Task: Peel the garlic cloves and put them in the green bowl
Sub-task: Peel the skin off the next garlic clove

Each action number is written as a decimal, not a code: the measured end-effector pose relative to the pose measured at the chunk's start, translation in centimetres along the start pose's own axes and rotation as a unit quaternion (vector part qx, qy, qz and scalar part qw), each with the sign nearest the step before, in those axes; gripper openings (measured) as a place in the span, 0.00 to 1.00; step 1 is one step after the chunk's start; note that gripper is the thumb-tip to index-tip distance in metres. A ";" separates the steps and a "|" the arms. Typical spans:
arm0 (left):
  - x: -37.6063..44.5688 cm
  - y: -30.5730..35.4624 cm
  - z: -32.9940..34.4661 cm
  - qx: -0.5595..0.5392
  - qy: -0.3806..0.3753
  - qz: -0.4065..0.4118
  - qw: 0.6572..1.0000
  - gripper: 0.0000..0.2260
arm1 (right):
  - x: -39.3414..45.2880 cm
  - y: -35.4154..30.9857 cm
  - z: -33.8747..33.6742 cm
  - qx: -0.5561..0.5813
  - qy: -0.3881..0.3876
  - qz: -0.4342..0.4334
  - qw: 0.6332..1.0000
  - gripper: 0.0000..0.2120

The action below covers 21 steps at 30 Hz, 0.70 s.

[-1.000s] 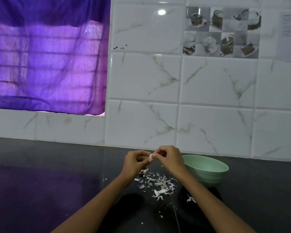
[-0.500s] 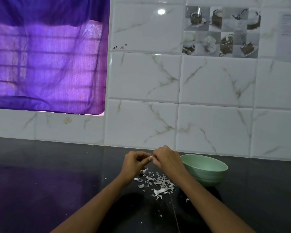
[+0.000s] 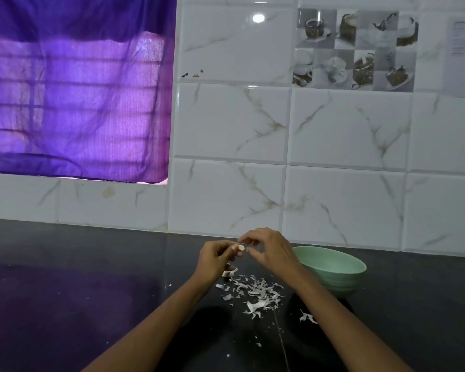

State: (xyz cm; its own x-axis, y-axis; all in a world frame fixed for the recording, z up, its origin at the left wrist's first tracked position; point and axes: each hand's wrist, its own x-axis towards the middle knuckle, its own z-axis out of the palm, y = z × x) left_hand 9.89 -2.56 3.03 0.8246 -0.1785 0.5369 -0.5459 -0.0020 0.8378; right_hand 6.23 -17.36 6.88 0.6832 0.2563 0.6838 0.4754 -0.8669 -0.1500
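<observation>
Two hands meet above a dark countertop [image 3: 65, 304], a short way out from the tiled wall [image 3: 333, 130]. The left hand [image 3: 215, 260] curls its fingers round a pale garlic clove [image 3: 240, 247], pinching it at the fingertips so that the clove pokes out toward the other hand. The right hand [image 3: 270, 251] is just beside it, fingers bent, with the thumb and forefinger brought close together above the clove; whether they pinch a bit of skin is too small to tell. Below the hands lies a scatter of white garlic peels [image 3: 253, 291], and one stray piece [image 3: 308, 317] sits by the right forearm. The green bowl [image 3: 333, 267] stands just to the right of the right wrist, near the wall edge of the counter. Left of the hands the counter runs wide and bare toward a purple curtain [image 3: 75, 89] hanging over the window.
</observation>
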 end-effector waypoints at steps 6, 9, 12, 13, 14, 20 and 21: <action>-0.1 -0.1 -0.1 0.000 0.002 -0.008 1.000 0.09 | 0.1 0.1 0.2 0.086 -0.001 0.018 0.996 0.06; -0.1 0.0 0.0 0.011 0.001 -0.009 1.000 0.10 | 0.0 -0.1 0.1 0.079 -0.003 0.027 0.996 0.05; -0.1 0.0 -0.1 0.053 0.007 -0.005 0.999 0.10 | -0.2 -0.4 -0.2 0.007 0.020 0.031 0.999 0.05; -0.1 0.0 -0.2 0.071 0.013 -0.001 0.997 0.10 | -0.2 -0.4 -0.2 -0.016 0.023 0.025 0.999 0.06; -0.1 -0.1 -0.2 0.087 0.019 0.004 0.996 0.10 | -0.2 -0.4 -0.2 -0.033 0.020 0.017 0.999 0.07; 0.0 -0.4 -0.5 0.131 0.027 0.025 0.991 0.11 | -0.1 -0.5 0.1 -0.085 -0.015 -0.013 0.996 0.09; 0.0 -0.4 -0.5 0.135 0.027 0.026 0.990 0.11 | -0.1 -0.5 0.1 -0.088 -0.015 -0.015 0.996 0.09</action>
State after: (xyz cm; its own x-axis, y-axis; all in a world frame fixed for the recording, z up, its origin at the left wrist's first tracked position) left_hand 10.22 -2.11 2.76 0.7970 -0.1330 0.5892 -0.6018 -0.2584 0.7557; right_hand 5.96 -16.89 6.86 0.6870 0.2940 0.6645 0.3940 -0.9191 -0.0007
